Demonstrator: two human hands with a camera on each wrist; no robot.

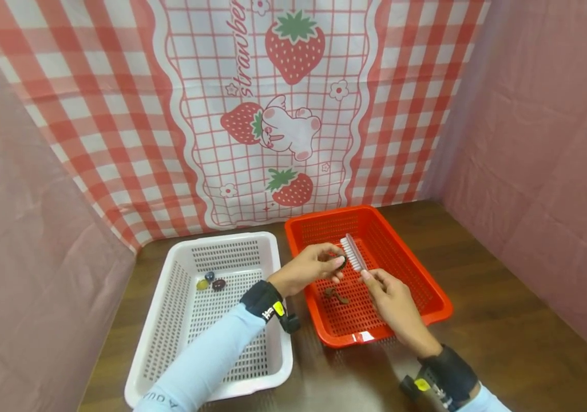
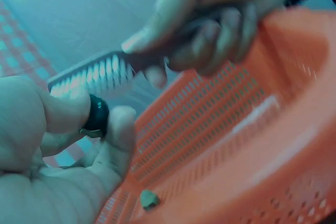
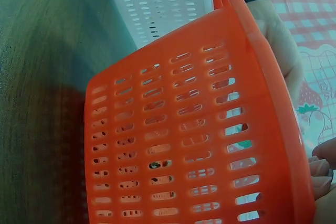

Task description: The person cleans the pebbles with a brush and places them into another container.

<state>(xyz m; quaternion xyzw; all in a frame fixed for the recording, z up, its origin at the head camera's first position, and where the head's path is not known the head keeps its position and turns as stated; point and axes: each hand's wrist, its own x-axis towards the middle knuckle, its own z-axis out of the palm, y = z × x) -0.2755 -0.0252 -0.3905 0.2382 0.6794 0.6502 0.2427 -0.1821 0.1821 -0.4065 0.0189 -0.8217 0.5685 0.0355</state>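
Note:
Over the red basket [image 1: 319, 326], my left hand [image 1: 314, 268] pinches a small dark stone [image 1: 342, 263] between thumb and fingers; the left wrist view shows the stone [image 2: 97, 114] as glossy and dark. My right hand [image 1: 393, 306] grips the handle of a brush [image 1: 354, 252] with white bristles. In the left wrist view the bristles [image 2: 94, 77] are close above the stone; whether they touch it I cannot tell. Several brownish pieces [image 1: 336, 295] lie on the basket's floor below my hands. The right wrist view mostly shows the red basket's side [image 3: 173, 129].
A white basket [image 1: 136, 360] stands to the left under my left forearm, with a yellow stone [image 1: 202, 284], a dark blue one [image 1: 210, 276] and a dark red one [image 1: 218, 285] inside. Behind both baskets hangs a checked strawberry cloth [image 1: 283, 154]. Both baskets stand on a brown table [image 1: 499, 320].

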